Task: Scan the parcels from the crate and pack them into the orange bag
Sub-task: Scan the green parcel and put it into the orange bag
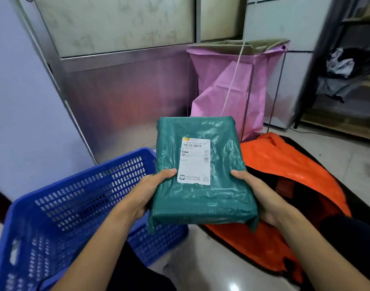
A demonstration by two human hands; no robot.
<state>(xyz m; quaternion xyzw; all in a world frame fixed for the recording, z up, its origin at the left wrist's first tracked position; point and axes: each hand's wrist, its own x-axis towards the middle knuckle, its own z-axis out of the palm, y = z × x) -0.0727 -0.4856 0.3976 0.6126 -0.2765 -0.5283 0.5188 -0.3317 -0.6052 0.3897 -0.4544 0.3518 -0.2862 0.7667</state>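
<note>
glossy, crinkled green plastic parcel (200, 175) with a matt paper label (194, 161); perforated blue plastic crate (74, 206), shiny orange bag (284, 164), polished floor tiles (211, 265).

Parcel sorting room, blue crate (74, 198), pink sack (226, 91)

A dark green parcel (203, 175) with a white label (194, 161), a blue perforated crate (79, 202), an orange bag (284, 162), a pink sack (228, 89).

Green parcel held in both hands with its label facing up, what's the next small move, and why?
Probably swing the green parcel right, toward the orange bag, if it is already scanned. The left hand and right hand grip its sides, no scanner shows, and the bag lies just to its right.
</note>
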